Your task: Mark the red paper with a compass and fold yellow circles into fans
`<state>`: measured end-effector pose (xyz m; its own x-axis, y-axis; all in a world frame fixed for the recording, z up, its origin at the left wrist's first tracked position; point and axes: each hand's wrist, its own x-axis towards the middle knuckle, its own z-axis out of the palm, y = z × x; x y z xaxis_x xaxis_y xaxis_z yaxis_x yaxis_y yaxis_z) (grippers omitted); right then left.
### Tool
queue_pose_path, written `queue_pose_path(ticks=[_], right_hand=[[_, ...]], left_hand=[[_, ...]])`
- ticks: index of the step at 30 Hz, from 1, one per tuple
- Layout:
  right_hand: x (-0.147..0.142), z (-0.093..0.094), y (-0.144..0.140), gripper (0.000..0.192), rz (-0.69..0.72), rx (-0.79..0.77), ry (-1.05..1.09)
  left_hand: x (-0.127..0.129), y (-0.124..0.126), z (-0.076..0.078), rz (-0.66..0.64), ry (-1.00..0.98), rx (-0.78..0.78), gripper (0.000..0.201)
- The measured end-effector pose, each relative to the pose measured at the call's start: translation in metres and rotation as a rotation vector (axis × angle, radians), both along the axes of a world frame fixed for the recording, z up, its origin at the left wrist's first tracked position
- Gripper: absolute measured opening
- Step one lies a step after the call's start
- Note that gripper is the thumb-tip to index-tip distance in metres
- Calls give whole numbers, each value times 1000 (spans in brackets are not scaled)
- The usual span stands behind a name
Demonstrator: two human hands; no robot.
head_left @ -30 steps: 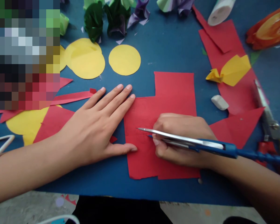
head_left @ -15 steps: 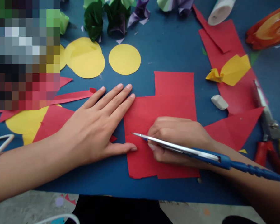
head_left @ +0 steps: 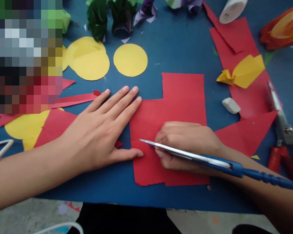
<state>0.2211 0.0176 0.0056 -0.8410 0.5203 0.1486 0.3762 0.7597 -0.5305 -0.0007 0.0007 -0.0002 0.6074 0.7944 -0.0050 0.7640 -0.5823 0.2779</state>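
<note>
My left hand (head_left: 101, 130) lies flat, fingers spread; its fingertips and thumb touch the left edge of a red paper sheet (head_left: 183, 97) on the blue mat (head_left: 180, 48). My right hand (head_left: 185, 146) rests curled on that sheet. It grips, like a pen, a long blue-handled tool (head_left: 210, 160) with a thin silver pointed end. The point sits just above the paper near my left thumb. The handle runs back over my right forearm.
Yellow paper circles (head_left: 130, 60) and crumpled green and purple paper (head_left: 122, 14) lie at the back. To the right are red scraps (head_left: 244, 133), a folded yellow piece (head_left: 246, 70), a white eraser (head_left: 230, 105), red-and-yellow-handled scissors (head_left: 283, 130) and a white glue bottle (head_left: 231, 11).
My right hand and the pointed tool have slid a little to the left across the red paper, mostly in the first half second. My left hand has stayed flat in place.
</note>
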Motion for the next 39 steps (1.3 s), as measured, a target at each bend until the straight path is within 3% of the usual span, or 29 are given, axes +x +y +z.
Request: queue_pose_path(ticks=[18, 25, 31, 39], right_hand=[[0, 4, 3, 21, 15, 7, -150], [2, 3, 2, 21, 2, 9, -34], [3, 4, 3, 19, -1, 14, -124], [3, -1, 7, 18, 28, 6, 28]], left_hand=[[0, 0, 0, -8, 10, 13, 89], [0, 0, 0, 4, -2, -6, 88], [0, 0, 0, 0, -3, -3, 88], [0, 0, 1, -7, 7, 4, 89]])
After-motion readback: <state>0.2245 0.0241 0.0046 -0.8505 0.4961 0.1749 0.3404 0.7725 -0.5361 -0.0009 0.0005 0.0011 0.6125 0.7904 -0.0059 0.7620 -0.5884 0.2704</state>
